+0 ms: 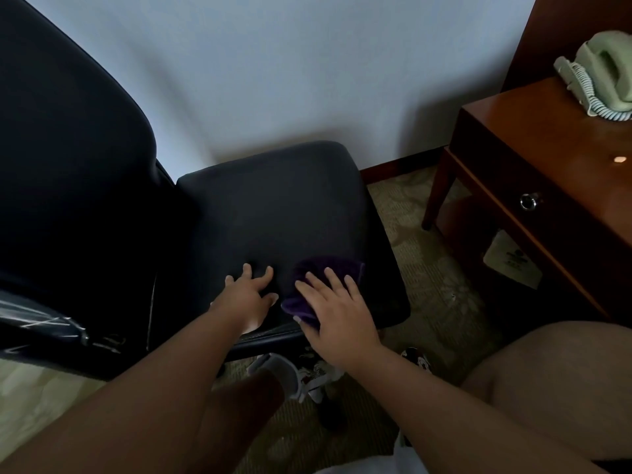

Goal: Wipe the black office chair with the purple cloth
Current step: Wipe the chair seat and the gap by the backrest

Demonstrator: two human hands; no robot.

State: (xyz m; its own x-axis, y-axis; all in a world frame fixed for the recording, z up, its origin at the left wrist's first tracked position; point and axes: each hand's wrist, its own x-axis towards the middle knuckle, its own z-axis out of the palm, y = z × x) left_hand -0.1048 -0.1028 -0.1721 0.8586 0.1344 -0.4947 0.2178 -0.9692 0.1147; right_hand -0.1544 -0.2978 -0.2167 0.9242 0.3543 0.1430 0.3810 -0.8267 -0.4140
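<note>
The black office chair [273, 206] fills the left and middle of the head view, its tall backrest at the left and its padded seat in the centre. A purple cloth [333, 268] lies on the near right part of the seat. My right hand [337, 309] presses flat on the cloth with fingers spread, covering most of it. My left hand [249, 295] rests on the seat just left of the cloth, fingers spread and slightly bent, holding nothing.
A dark wooden desk [533, 159] with a drawer knob stands at the right, with a pale green corded telephone [602, 80] on it. A white wall is behind the chair. Patterned carpet [427, 254] covers the floor. My knee shows at the lower right.
</note>
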